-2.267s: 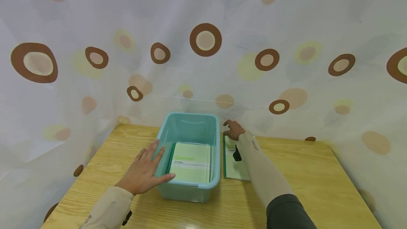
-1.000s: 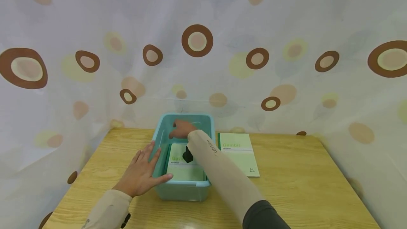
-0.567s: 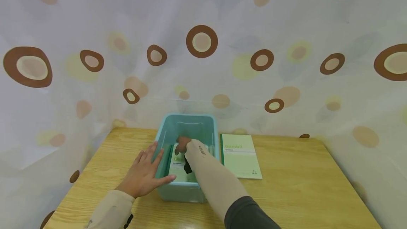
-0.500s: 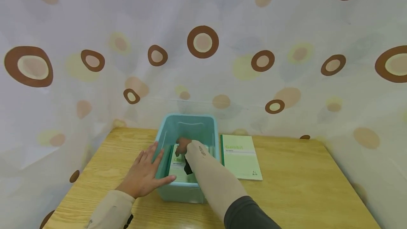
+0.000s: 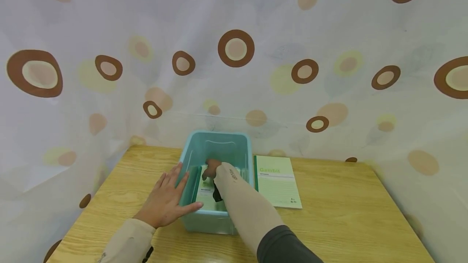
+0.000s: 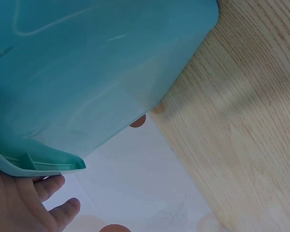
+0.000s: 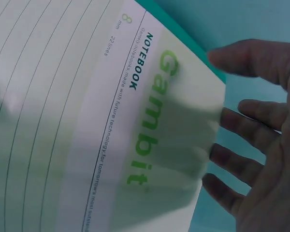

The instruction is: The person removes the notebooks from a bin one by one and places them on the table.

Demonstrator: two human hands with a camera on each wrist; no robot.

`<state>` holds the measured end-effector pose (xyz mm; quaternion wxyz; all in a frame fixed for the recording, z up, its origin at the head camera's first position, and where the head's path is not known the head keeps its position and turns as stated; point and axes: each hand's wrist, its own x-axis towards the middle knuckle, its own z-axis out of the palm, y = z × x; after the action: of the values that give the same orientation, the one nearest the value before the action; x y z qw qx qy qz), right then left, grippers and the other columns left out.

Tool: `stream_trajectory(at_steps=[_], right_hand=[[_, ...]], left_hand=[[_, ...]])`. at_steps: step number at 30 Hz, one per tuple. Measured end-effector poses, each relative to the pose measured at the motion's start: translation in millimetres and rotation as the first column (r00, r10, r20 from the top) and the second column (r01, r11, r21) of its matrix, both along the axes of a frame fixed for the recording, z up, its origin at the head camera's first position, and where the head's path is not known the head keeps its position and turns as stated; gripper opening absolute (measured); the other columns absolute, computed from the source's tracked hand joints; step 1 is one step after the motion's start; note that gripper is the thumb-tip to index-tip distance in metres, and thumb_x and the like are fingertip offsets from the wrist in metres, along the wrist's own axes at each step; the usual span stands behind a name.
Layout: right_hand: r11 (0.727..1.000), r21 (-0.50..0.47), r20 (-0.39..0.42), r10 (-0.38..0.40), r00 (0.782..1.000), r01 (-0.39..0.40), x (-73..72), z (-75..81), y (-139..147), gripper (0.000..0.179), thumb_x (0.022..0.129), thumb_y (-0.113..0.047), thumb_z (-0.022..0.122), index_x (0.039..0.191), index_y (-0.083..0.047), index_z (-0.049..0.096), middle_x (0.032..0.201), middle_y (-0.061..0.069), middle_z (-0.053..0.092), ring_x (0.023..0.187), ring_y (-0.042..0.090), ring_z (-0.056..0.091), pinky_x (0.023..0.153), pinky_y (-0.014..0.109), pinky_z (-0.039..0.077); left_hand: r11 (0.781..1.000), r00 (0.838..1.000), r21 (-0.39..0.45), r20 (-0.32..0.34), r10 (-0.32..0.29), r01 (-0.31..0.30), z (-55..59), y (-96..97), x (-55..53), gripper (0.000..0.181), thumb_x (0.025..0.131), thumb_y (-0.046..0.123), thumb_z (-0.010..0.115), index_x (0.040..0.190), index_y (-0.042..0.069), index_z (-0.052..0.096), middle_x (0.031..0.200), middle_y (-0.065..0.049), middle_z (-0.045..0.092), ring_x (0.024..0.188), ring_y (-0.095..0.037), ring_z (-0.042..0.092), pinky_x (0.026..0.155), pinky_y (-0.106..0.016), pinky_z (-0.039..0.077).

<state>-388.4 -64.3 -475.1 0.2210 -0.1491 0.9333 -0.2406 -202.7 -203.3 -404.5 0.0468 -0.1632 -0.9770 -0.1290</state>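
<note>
Inside the bin point(image 5: 224, 145), the right hand point(image 5: 213, 169), fingers point(image 7: 239, 164) spread and empty, seems reaching for the notebook point(image 7: 111, 121); pinching is needed next. Straight-fingered, the left hand point(image 5: 166, 198) touches only.

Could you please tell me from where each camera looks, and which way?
Head: on the head, facing forward and down at table, tub and backdrop; left hand, right hand and sleeves show.
Left wrist: on that wrist, facing the tub's side, table and backdrop; part of the left hand shows.
Right wrist: on that wrist, facing a notebook in the tub; part of the right hand shows.
Head and right wrist share that notebook, the tub and the right hand.
</note>
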Motion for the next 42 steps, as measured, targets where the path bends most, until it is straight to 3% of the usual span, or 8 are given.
stream_trajectory(at_steps=[2,7,8,11,18,26,35,42], right_hand=[[0.999,0.042,-0.073,0.035,0.997,-0.032,-8.3,-9.0,0.3,0.069,0.078,-0.027,0.079,0.139,-0.008,0.051,0.134,0.013,0.054,0.117,0.029,0.055,0.086,0.042,0.051],[0.99,0.14,-0.151,0.042,0.988,-0.02,-5.8,-1.2,-0.1,0.069,0.073,-0.046,0.079,0.134,-0.02,0.058,0.138,0.01,0.048,0.125,0.031,0.045,0.1,0.051,0.039],[0.989,0.146,-0.133,0.02,0.991,0.0,1.3,9.4,-0.4,0.068,0.075,-0.045,0.079,0.135,-0.021,0.057,0.14,0.01,0.045,0.127,0.033,0.042,0.102,0.054,0.036],[0.993,0.12,-0.146,0.004,0.989,0.014,8.5,15.0,0.4,0.07,0.076,-0.048,0.077,0.137,-0.022,0.053,0.138,0.01,0.046,0.125,0.032,0.043,0.102,0.053,0.037],[0.997,0.08,-0.176,0.016,0.984,-0.002,10.2,10.2,-1.2,0.079,0.078,-0.053,0.074,0.142,-0.021,0.041,0.136,0.008,0.052,0.122,0.029,0.05,0.101,0.047,0.04],[0.978,0.208,-0.173,0.066,0.983,-0.029,8.0,9.7,-6.4,0.091,0.075,-0.062,0.072,0.149,-0.027,0.033,0.143,0.012,0.047,0.131,0.035,0.041,0.108,0.056,0.027],[0.976,0.214,-0.251,0.084,0.964,-0.029,9.7,9.8,-10.0,0.073,0.08,-0.059,0.068,0.139,-0.025,0.041,0.127,0.015,0.057,0.118,0.033,0.05,0.101,0.053,0.035],[0.974,0.221,-0.256,0.095,0.962,-0.037,11.6,12.8,-8.3,0.069,0.081,-0.059,0.068,0.136,-0.025,0.043,0.124,0.013,0.058,0.117,0.032,0.051,0.104,0.05,0.033]], left_hand=[[1.0,1.0,0.006,0.009,0.001,-0.001,0.1,0.2,0.0,0.094,0.087,0.069,0.049,0.147,-0.002,0.036,0.157,-0.023,0.016,0.144,-0.04,0.019,0.113,-0.059,0.016],[1.0,1.0,0.017,0.015,0.001,-0.001,0.4,-0.1,-0.1,0.094,0.087,0.069,0.049,0.147,-0.003,0.036,0.158,-0.023,0.015,0.144,-0.04,0.018,0.113,-0.059,0.015],[1.0,1.0,0.019,0.012,0.0,0.0,0.6,-0.2,-0.1,0.094,0.087,0.069,0.049,0.147,-0.003,0.036,0.158,-0.023,0.015,0.144,-0.04,0.018,0.113,-0.06,0.016],[1.0,1.0,0.024,0.011,0.0,0.0,1.2,-0.4,0.1,0.093,0.088,0.068,0.05,0.146,-0.003,0.036,0.158,-0.023,0.015,0.144,-0.04,0.018,0.113,-0.06,0.016],[1.0,1.0,0.024,0.014,0.0,0.0,1.6,-0.2,0.5,0.093,0.087,0.068,0.05,0.146,-0.003,0.036,0.158,-0.023,0.015,0.144,-0.04,0.018,0.113,-0.06,0.016],[1.0,1.0,0.013,0.009,-0.004,0.004,3.0,0.0,1.0,0.093,0.088,0.068,0.05,0.146,-0.004,0.037,0.157,-0.024,0.015,0.143,-0.041,0.019,0.113,-0.06,0.016],[1.0,1.0,0.019,0.013,-0.003,0.003,2.3,0.1,1.2,0.093,0.088,0.067,0.05,0.145,-0.005,0.038,0.157,-0.024,0.014,0.144,-0.041,0.018,0.113,-0.06,0.016],[1.0,1.0,0.019,0.023,0.0,0.0,2.7,0.5,0.7,0.093,0.088,0.067,0.05,0.146,-0.004,0.037,0.158,-0.024,0.013,0.144,-0.041,0.017,0.113,-0.06,0.015]])
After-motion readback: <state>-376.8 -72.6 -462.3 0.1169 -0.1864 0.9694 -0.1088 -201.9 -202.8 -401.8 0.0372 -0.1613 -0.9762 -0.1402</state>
